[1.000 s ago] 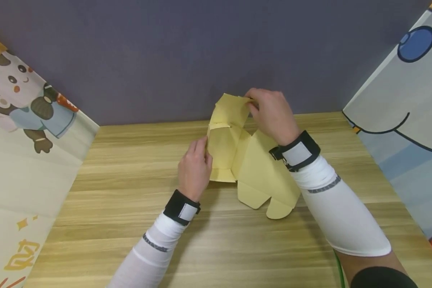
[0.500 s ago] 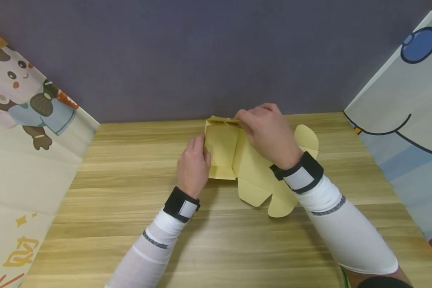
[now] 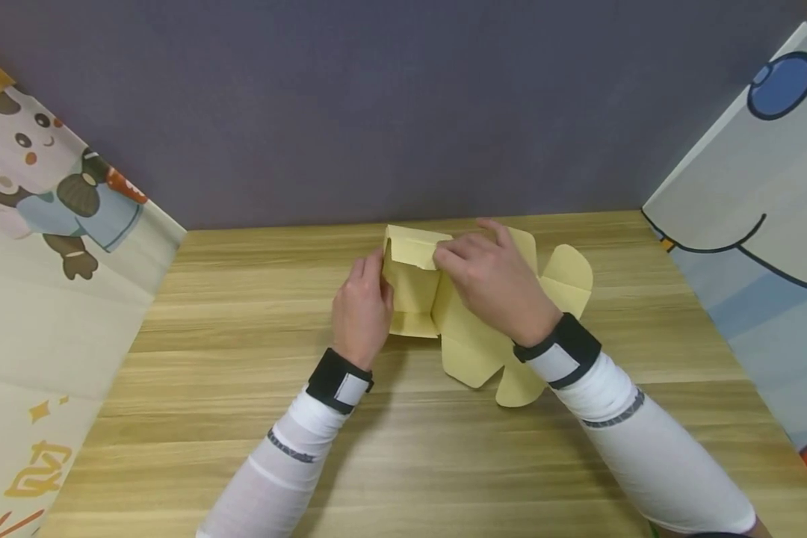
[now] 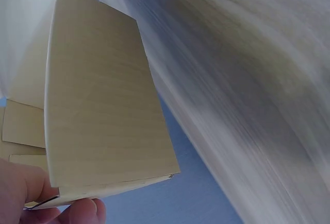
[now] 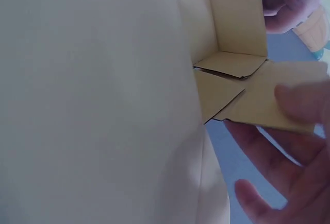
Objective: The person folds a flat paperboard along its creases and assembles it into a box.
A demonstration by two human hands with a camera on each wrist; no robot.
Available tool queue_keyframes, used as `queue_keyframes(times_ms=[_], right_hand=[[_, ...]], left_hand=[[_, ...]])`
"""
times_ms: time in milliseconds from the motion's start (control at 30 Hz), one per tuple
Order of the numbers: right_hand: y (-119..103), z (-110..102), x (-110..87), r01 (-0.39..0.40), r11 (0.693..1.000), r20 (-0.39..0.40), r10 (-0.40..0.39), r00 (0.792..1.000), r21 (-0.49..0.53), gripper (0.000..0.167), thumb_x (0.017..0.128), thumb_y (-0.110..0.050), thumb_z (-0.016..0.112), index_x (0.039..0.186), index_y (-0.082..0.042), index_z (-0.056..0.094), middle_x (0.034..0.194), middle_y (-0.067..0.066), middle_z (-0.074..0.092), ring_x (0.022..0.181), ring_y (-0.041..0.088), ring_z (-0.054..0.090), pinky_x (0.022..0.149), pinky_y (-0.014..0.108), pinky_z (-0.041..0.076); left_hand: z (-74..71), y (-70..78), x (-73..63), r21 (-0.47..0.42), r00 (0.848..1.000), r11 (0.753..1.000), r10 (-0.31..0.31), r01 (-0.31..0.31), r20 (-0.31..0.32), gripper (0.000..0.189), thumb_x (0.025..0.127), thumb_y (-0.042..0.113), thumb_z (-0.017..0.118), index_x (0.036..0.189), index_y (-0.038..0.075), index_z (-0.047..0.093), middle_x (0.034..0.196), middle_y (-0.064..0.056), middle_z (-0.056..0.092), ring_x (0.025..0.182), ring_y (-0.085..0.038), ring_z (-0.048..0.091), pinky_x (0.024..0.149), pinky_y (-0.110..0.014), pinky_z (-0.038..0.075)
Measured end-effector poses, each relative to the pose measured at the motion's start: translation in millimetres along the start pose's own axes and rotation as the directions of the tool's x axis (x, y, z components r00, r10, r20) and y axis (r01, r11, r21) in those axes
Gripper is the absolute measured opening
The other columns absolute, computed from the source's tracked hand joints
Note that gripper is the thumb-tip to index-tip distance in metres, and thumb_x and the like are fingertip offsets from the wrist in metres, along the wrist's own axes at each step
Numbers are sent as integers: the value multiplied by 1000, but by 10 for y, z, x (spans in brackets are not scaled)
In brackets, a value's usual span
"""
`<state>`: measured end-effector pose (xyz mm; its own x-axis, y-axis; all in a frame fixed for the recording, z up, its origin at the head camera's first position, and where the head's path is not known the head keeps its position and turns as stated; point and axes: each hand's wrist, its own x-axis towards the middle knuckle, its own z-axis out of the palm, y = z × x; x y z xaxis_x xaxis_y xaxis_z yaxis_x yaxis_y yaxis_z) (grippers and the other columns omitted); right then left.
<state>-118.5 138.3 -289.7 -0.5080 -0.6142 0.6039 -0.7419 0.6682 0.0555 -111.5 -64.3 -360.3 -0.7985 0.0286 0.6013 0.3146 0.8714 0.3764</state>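
Note:
A pale yellow, partly folded cardboard box (image 3: 413, 291) lies on the table in the head view, open toward me. On its left side my left hand (image 3: 362, 310) pinches the side wall (image 4: 103, 95) between thumb and fingers. Up at the far end, my right hand (image 3: 494, 284) grips an end flap (image 3: 413, 248), which is bent over the opening. The right wrist view shows the thumb on one face of that flap (image 5: 296, 74) and fingers behind it. A wide lid panel (image 3: 474, 336) with rounded tabs spreads to the right, partly hidden under the right hand.
The wood-grain table (image 3: 242, 359) runs back to a dark grey-blue panel (image 3: 403, 112). Cartoon-printed panels stand on the left (image 3: 54, 321) and right (image 3: 733, 179).
The right hand has moved down and toward me, folding the end flap from upright to over the box opening. The left hand has stayed at the left wall.

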Motion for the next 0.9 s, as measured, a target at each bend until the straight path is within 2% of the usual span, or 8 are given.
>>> queue_keyframes(times_ms=[167,267,333,400,500,700,800,900], right_hand=[[24,26,-49,-21,998,128,14,992,58,14,86,-10,65,90,-12,51,113,11,70,108,30,66,113,64,24],[38,14,-65,-44,996,188,30,982,74,23,85,-29,72,97,-13,60,119,12,67,113,30,64,115,65,18],[49,11,-65,-61,996,206,45,978,72,32,86,-40,70,103,-14,65,123,12,66,114,29,63,115,65,17],[60,15,-57,-83,994,208,67,976,70,33,88,-42,68,106,-15,67,122,10,67,112,28,64,114,66,18],[74,36,-28,-123,991,196,111,974,49,29,89,-32,69,111,-14,65,118,7,69,108,25,66,113,65,23],[84,119,13,-170,985,165,168,972,1,53,81,-25,79,127,-10,58,118,8,67,108,25,64,113,59,26],[95,175,14,-171,985,132,171,976,-10,53,78,-22,81,125,-8,61,114,9,67,106,26,62,112,58,29],[109,232,-4,-180,983,95,181,979,-18,47,77,-19,82,119,-8,64,109,9,66,104,27,62,109,56,33]], left_hand=[[12,-10,-21,23,1000,1000,15,-16,9,40,86,0,63,125,4,56,95,-13,64,65,-25,64,54,-35,56],[15,-16,-28,39,1000,999,17,-18,15,42,85,0,65,126,4,56,95,-13,64,66,-26,65,55,-36,56],[19,-18,-29,45,1000,999,18,-19,18,42,85,1,66,126,4,56,96,-13,65,67,-26,65,56,-36,57],[24,-19,-29,45,1000,999,19,-20,18,42,86,2,66,127,4,56,97,-13,65,67,-25,65,57,-35,57],[27,-17,-29,39,1000,999,22,-23,13,42,86,2,66,127,4,56,98,-13,66,68,-25,65,57,-35,57],[31,2,-36,32,999,999,40,-40,-6,40,88,3,64,127,5,58,100,-12,67,70,-23,66,56,-32,56],[34,12,-48,33,999,999,39,-39,1,37,89,5,62,126,5,59,100,-11,67,71,-21,65,55,-31,55],[42,7,-76,50,999,999,12,-14,40,37,90,6,60,127,5,60,96,-10,66,71,-22,64,54,-32,55]])
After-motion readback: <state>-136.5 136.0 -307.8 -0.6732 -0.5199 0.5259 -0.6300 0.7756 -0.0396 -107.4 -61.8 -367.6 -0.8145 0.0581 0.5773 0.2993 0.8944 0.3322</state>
